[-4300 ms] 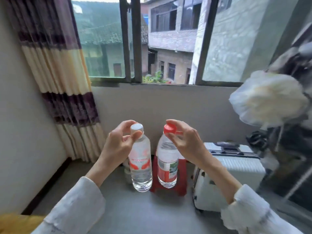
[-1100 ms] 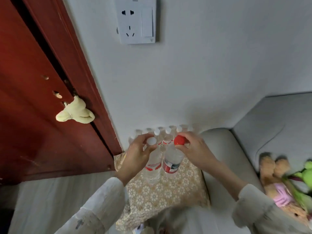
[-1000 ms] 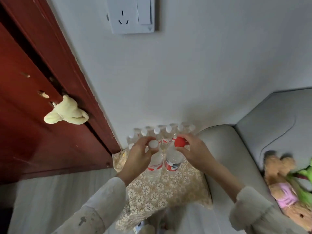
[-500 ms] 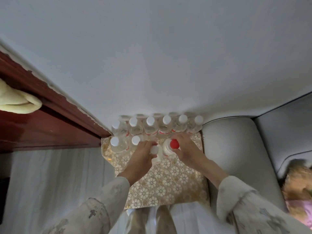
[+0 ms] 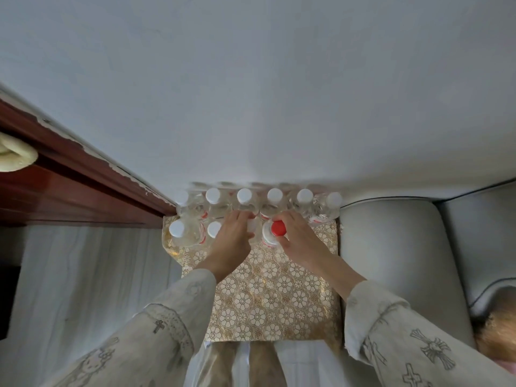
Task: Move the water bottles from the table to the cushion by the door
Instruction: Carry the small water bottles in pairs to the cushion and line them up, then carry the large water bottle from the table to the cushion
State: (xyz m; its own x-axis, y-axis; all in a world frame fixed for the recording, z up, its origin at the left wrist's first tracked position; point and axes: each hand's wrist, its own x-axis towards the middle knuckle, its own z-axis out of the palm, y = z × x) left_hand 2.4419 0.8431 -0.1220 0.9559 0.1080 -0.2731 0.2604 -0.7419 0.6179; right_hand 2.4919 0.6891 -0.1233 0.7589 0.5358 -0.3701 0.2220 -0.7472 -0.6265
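A gold flower-patterned cushion (image 5: 273, 300) lies on the floor between the door and the sofa. Along the wall stands a row of several white-capped water bottles (image 5: 274, 195). Two more white-capped bottles (image 5: 177, 229) stand in a second row at the left. My left hand (image 5: 233, 238) is closed around a white-capped bottle (image 5: 252, 227), mostly hidden by the fingers. My right hand (image 5: 297, 238) grips a red-capped bottle (image 5: 278, 229) beside it. Both bottles stand upright in the second row on the cushion.
A red-brown wooden door (image 5: 69, 188) with a pale cloth on its handle (image 5: 14, 157) is at the left. A grey sofa arm (image 5: 391, 247) borders the cushion on the right. A plush toy (image 5: 499, 333) lies at the right edge. The floor is pale wood-grain.
I carried the two bottles from the window side to the cushion and lowered them into the second row. My view has tilted further down over the cushion.
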